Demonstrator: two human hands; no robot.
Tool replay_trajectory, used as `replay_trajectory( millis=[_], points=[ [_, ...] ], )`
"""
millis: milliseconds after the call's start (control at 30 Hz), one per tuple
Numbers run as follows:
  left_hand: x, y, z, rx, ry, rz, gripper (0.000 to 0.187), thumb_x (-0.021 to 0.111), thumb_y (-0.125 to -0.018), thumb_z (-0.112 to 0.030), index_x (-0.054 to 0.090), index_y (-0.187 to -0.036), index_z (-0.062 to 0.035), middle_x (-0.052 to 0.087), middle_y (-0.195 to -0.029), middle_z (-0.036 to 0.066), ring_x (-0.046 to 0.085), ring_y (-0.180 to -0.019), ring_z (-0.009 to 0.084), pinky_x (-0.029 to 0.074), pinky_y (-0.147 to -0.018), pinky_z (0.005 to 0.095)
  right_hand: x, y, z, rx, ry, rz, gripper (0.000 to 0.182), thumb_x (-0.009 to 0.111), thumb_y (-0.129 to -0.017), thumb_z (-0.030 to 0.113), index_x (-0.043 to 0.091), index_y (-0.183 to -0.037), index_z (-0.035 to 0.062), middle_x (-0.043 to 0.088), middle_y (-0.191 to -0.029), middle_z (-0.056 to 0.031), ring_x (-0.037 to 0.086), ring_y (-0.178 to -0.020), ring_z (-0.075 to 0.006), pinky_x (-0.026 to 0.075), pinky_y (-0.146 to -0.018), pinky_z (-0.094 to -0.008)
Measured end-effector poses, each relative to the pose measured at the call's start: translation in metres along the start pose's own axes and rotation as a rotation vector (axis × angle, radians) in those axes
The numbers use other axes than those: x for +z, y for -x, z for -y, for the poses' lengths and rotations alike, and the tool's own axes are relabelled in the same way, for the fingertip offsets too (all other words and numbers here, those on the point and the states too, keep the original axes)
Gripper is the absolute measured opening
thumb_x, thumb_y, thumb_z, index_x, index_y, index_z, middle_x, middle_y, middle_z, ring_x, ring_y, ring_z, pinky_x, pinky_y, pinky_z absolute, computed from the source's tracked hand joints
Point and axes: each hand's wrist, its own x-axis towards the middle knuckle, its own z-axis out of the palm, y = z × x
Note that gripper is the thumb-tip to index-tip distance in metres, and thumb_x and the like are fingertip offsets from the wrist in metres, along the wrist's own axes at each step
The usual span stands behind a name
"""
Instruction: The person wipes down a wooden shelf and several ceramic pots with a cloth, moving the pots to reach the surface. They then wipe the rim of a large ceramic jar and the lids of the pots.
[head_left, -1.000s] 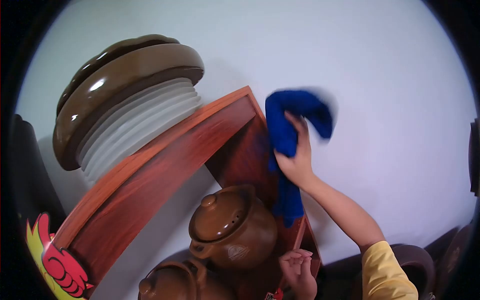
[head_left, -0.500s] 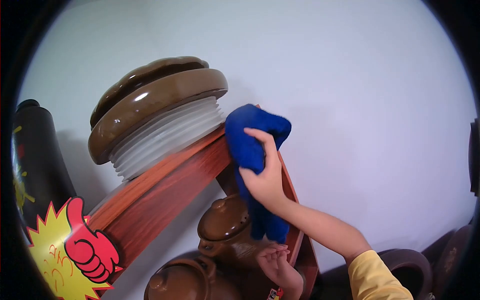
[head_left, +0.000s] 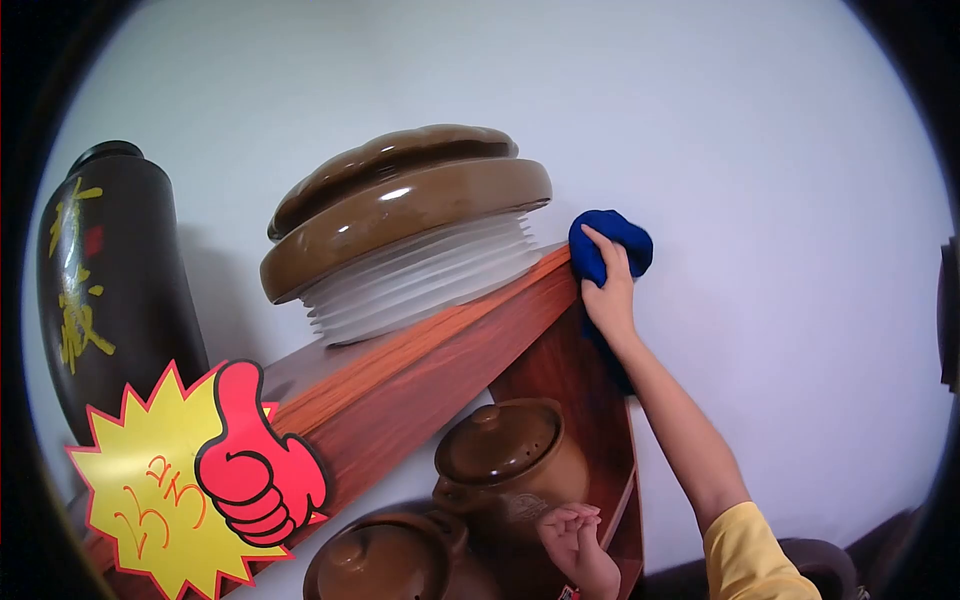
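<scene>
A blue cloth (head_left: 628, 232) is bunched in my right hand (head_left: 608, 290), fingers wrapped over it at the upper right corner of the wooden shelf (head_left: 440, 385). Part of the cloth hangs behind my wrist, down the shelf's side. Lower down, my left hand (head_left: 575, 540) is raised with its palm showing, fingers loosely bent and holding nothing. It overlaps the front of a brown lidded clay pot (head_left: 510, 470) inside the shelf. Closer to me is a second brown pot (head_left: 375, 570), cut off by the bottom edge.
On the shelf top, a stack of translucent ribbed rings (head_left: 420, 280) carries glossy brown lids (head_left: 410, 205). A dark jar (head_left: 115, 270) with yellow characters stands at left. A yellow starburst sign with a red thumbs-up (head_left: 265, 470) fronts the shelf. Dark round vessels (head_left: 825, 565) sit lower right.
My right hand has moved the cloth right and slightly up in view, and the cloth is more bunched at the corner. The view has shifted left, showing more of the dark jar.
</scene>
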Motion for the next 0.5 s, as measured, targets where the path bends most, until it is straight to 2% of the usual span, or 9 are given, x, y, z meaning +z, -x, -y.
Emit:
replay_trajectory(
  millis=[33, 200, 267, 300, 400, 433, 467, 500],
  points=[
    [0.001, 0.001, -0.001, -0.009, 0.007, -0.007, 0.016, 0.046, -0.080, 0.003, 0.043, -0.094, -0.0042, 0.050, -0.087, 0.008, 0.049, -0.078, 0.0152, 0.041, -0.069, 0.0242, -0.003, 0.004, 0.008, 0.053, -0.037, 0.035, 0.061, 0.044, -0.060, -0.011, 0.051, -0.116, 0.0113, 0.048, -0.114, -0.0194, 0.043, -0.110, -0.0371, 0.033, -0.096, -0.0367],
    [0.007, 0.006, -0.006, -0.020, 0.008, 0.040, 0.014, 0.045, -0.081, 0.002, 0.042, -0.093, -0.0035, 0.049, -0.091, 0.008, 0.048, -0.081, 0.0158, 0.040, -0.071, 0.0267, -0.014, 0.030, 0.051, 0.117, -0.143, 0.006, 0.055, 0.044, -0.060, -0.010, 0.053, -0.111, 0.0103, 0.050, -0.108, -0.0173, 0.047, -0.107, -0.0334, 0.034, -0.095, -0.0346],
    [0.009, 0.006, -0.006, -0.028, 0.029, -0.056, 0.023, 0.046, -0.070, 0.007, 0.041, -0.090, -0.0024, 0.049, -0.082, 0.010, 0.050, -0.074, 0.0162, 0.042, -0.069, 0.0245, -0.022, 0.044, 0.076, 0.140, -0.247, 0.059, 0.055, 0.044, -0.060, -0.009, 0.053, -0.111, 0.0090, 0.050, -0.108, -0.0155, 0.048, -0.106, -0.0312, 0.034, -0.095, -0.0331],
    [0.009, 0.006, -0.006, -0.030, 0.029, -0.053, 0.023, 0.046, -0.070, 0.007, 0.041, -0.090, -0.0024, 0.049, -0.082, 0.010, 0.050, -0.074, 0.0162, 0.042, -0.069, 0.0245, -0.026, 0.051, 0.091, 0.198, -0.328, 0.099, 0.056, 0.043, -0.060, -0.010, 0.053, -0.111, 0.0085, 0.050, -0.108, -0.0153, 0.047, -0.106, -0.0304, 0.034, -0.095, -0.0328],
    [-0.005, -0.002, 0.008, 0.366, -0.168, -0.318, 0.027, 0.051, -0.070, -0.007, 0.041, -0.095, -0.0008, 0.048, -0.089, 0.010, 0.048, -0.074, 0.0149, 0.041, -0.069, 0.0245, -0.037, 0.065, 0.137, 0.043, -0.319, 0.149, 0.057, 0.045, -0.059, -0.011, 0.056, -0.111, 0.0090, 0.054, -0.101, -0.0157, 0.050, -0.096, -0.0313, 0.038, -0.089, -0.0331],
    [-0.008, -0.005, 0.005, 0.363, -0.172, -0.313, 0.027, 0.051, -0.070, -0.007, 0.041, -0.095, -0.0008, 0.048, -0.089, 0.010, 0.048, -0.074, 0.0149, 0.041, -0.069, 0.0245, -0.036, 0.070, 0.147, 0.003, -0.324, 0.150, 0.059, 0.046, -0.058, -0.012, 0.057, -0.112, 0.0096, 0.054, -0.100, -0.0154, 0.050, -0.096, -0.0315, 0.038, -0.088, -0.0333],
    [-0.009, -0.008, 0.001, 0.395, -0.227, -0.375, 0.025, 0.051, -0.071, -0.007, 0.041, -0.093, -0.0010, 0.047, -0.088, 0.010, 0.048, -0.073, 0.0154, 0.041, -0.069, 0.0248, -0.041, 0.075, 0.159, 0.056, -0.360, 0.223, 0.050, 0.055, -0.063, -0.011, 0.057, -0.110, 0.0062, 0.053, -0.104, -0.0132, 0.050, -0.100, -0.0271, 0.036, -0.091, -0.0313],
    [-0.007, -0.008, -0.002, 0.426, -0.282, -0.438, 0.023, 0.051, -0.072, -0.007, 0.040, -0.092, -0.0012, 0.047, -0.087, 0.010, 0.048, -0.072, 0.0159, 0.041, -0.068, 0.0252, -0.044, 0.079, 0.169, 0.049, -0.399, 0.270, 0.052, 0.057, -0.063, -0.011, 0.058, -0.111, 0.0077, 0.054, -0.106, -0.0127, 0.050, -0.099, -0.0268, 0.036, -0.090, -0.0319]
  ],
)
